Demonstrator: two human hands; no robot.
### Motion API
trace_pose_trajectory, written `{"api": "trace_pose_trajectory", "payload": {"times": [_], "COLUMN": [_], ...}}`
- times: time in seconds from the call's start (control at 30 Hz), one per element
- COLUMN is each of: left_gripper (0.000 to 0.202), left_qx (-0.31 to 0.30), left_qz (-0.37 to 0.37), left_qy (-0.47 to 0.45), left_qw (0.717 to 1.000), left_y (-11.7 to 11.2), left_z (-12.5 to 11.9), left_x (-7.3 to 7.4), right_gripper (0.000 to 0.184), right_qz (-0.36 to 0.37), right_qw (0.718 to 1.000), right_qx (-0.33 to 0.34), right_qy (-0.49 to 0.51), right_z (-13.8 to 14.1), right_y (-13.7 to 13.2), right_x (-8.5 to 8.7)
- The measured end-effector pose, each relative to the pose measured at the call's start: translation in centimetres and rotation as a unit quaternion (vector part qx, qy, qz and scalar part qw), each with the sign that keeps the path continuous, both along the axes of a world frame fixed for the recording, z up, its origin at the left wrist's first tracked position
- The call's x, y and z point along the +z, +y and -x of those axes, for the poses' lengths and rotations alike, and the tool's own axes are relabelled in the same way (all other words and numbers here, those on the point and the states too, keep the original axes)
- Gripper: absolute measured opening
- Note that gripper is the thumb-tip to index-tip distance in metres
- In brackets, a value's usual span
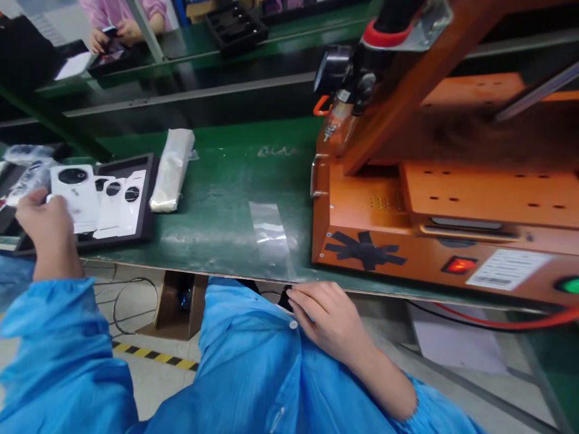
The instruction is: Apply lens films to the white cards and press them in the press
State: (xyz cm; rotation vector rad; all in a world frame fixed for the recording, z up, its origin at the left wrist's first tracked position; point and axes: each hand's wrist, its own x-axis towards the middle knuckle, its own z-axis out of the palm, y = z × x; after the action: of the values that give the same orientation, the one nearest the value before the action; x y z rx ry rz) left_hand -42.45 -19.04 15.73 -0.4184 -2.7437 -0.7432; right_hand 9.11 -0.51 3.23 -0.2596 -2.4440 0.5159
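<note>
At the left, my left hand [47,220] is closed on the edge of a white phone back cover [81,202] with a dark round camera area. The cover is over a dark tray [147,193], where several similar white covers [131,205] lie overlapped. My right hand [330,319] is low at the table's front edge, above my lap. Its fingers are closed together by a small dark patch, and what they hold, if anything, I cannot make out. A clear strip [269,232] lies on the green table just beyond that hand.
An orange machine [362,211] with a lit red switch [459,265] and a pressure gauge [332,69] fills the right side. A wrapped white bundle [172,172] lies beside the tray. Across the bench a person in pink [126,24] handles a small object near a black tray [235,27].
</note>
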Motion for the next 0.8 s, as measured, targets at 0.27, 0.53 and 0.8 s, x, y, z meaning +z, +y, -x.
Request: {"api": "trace_pose_trajectory", "payload": {"times": [0.27, 0.53, 0.8], "left_gripper": [0.061, 0.041, 0.060], "left_qx": [-0.243, -0.440, -0.505], "left_qz": [-0.058, 0.124, 0.217], "left_qy": [-0.194, 0.017, -0.082], "left_qw": [0.949, 0.889, 0.831], "left_y": [7.5, 14.5, 20.4], "left_z": [-19.3, -20.5, -20.3], "left_x": [-10.4, -9.9, -10.4], "right_gripper": [0.047, 0.045, 0.045], "right_qz": [-0.045, -0.065, -0.068], "right_qw": [0.992, 0.986, 0.993], "right_qx": [0.014, -0.014, -0.039], "right_qy": [-0.113, -0.153, -0.087], "right_z": [3.0, 2.3, 3.0], "right_y": [-0.5, -0.6, 0.5], "right_x": [-1.4, -2.8, 1.2]}}
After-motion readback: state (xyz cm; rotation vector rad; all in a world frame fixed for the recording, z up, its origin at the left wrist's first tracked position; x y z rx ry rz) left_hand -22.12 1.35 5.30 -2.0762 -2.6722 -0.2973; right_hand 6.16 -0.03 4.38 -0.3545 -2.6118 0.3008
